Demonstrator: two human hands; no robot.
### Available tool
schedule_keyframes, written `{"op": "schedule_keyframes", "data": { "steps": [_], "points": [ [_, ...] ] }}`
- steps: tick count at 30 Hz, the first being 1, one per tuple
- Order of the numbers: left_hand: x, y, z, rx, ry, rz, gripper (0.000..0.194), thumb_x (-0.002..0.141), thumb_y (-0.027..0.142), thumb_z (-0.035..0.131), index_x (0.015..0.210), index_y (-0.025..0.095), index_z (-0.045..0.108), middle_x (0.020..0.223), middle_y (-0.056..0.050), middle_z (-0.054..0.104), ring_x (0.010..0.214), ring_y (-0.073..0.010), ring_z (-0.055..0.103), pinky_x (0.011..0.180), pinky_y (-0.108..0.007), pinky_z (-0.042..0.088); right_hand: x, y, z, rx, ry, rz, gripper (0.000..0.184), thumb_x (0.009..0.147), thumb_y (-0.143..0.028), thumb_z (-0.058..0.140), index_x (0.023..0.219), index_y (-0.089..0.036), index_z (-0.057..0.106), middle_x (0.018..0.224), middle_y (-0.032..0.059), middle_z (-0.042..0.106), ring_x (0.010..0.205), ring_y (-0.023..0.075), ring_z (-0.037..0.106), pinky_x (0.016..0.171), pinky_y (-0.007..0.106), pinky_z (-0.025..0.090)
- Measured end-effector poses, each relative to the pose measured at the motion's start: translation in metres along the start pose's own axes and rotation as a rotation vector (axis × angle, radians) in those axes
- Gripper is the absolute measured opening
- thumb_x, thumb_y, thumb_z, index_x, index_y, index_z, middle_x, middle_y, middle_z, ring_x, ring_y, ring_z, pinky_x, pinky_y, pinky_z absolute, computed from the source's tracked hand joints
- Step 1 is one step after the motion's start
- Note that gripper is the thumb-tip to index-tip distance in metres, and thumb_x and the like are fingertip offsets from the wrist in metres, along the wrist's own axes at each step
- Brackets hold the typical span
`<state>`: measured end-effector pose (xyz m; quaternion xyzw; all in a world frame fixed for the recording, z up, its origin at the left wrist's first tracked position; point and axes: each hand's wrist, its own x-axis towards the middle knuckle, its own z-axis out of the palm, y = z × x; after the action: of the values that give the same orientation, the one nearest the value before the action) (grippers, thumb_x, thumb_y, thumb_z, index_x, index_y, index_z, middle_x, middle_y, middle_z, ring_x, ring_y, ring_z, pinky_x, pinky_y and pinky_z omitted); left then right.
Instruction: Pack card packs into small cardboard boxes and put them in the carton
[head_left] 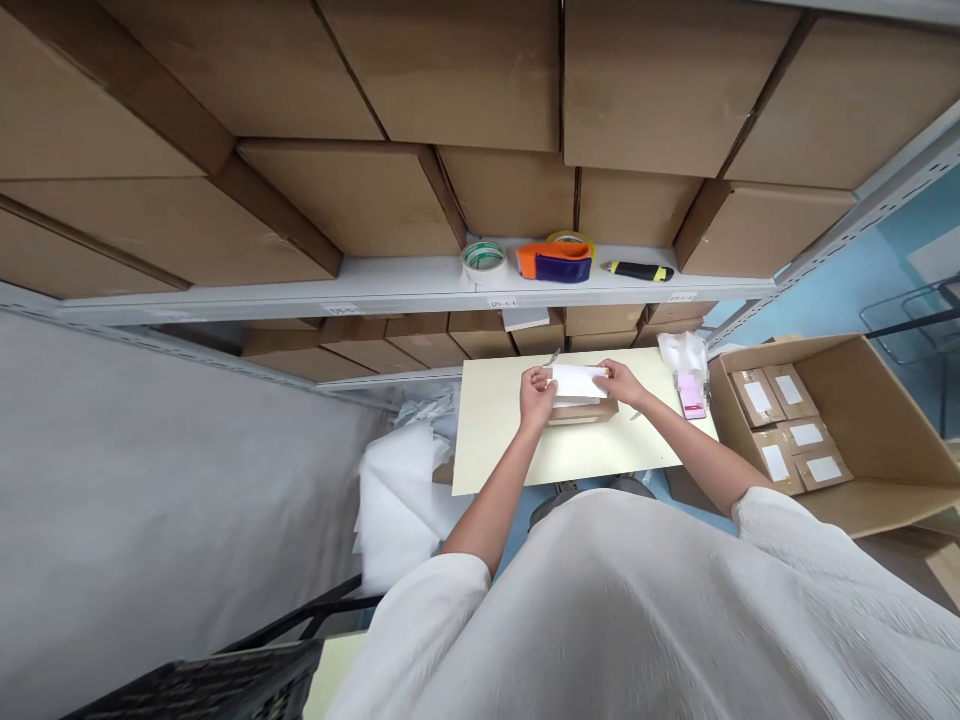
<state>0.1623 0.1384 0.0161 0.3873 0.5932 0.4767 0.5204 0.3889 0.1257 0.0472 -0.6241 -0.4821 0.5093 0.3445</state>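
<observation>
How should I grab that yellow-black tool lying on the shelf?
Probably best to pinch the yellow-black tool around its thick black middle, coming from the front: it lies lengthwise along the shelf, with boxes behind. Keep off the narrow left end, which looks pointed.

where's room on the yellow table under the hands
Bare pale yellow rectangular tabletop shows left of the left hand, and between the right hand and the pink-screened phone. Crowded mid-table: both hands hold a white paper sheet over a small brown cardboard box.
</observation>
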Motion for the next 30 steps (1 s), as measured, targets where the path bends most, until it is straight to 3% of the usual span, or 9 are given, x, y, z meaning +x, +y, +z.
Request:
{"op": "schedule_keyframes", "data": {
  "steps": [4,9,13,18,30],
  "points": [
    [0.000,-0.001,-0.005,0.051,-0.036,-0.021,0.042,0.083,0.007,0.073,0.118,0.025,0.061,0.100,0.000,0.069,0.078,-0.0118,0.065,0.082,-0.029,0.056,-0.004,0.002,0.007,-0.019,-0.015,0.011,0.025,0.074,-0.038,0.072,0.093,-0.024,0.063,0.082,-0.0015,0.069,0.078,0.0190,0.063,0.069,0.030,0.051],
    [-0.003,-0.003,-0.014,0.116,-0.039,0.016,0.050,0.082,0.006,0.076,0.126,0.026,0.063,0.099,0.000,0.070,0.075,-0.0124,0.065,0.079,-0.029,0.054,-0.001,0.013,0.013,-0.164,0.077,-0.042,0.023,0.074,-0.030,0.067,0.097,-0.025,0.067,0.087,-0.0011,0.068,0.085,0.0205,0.064,0.081,0.034,0.056],
    [-0.005,-0.007,-0.017,0.163,-0.054,0.045,0.053,0.083,0.008,0.076,0.130,0.028,0.063,0.103,0.000,0.069,0.074,-0.0124,0.063,0.081,-0.030,0.053,-0.003,0.025,0.018,-0.278,0.180,-0.021,0.042,0.076,-0.027,0.069,0.118,-0.027,0.068,0.095,-0.0002,0.068,0.084,0.0205,0.065,0.085,0.037,0.058],
    [-0.007,-0.016,-0.015,0.190,-0.062,0.102,0.056,0.083,0.006,0.073,0.132,0.029,0.064,0.108,0.000,0.067,0.073,-0.0126,0.060,0.084,-0.030,0.052,-0.006,0.032,0.028,-0.383,0.257,0.003,0.060,0.081,-0.025,0.069,0.139,-0.026,0.057,0.104,0.0025,0.068,0.083,0.0209,0.065,0.088,0.040,0.058],
    [-0.004,-0.030,-0.017,0.314,-0.085,0.192,0.052,0.083,0.005,0.070,0.131,0.027,0.065,0.115,-0.005,0.069,0.077,-0.0175,0.065,0.100,-0.040,0.055,-0.007,0.045,0.041,-0.507,0.253,-0.103,0.039,0.083,-0.020,0.057,0.121,-0.028,0.050,0.099,0.0023,0.060,0.089,0.0257,0.063,0.086,0.042,0.056]
  ]
}}
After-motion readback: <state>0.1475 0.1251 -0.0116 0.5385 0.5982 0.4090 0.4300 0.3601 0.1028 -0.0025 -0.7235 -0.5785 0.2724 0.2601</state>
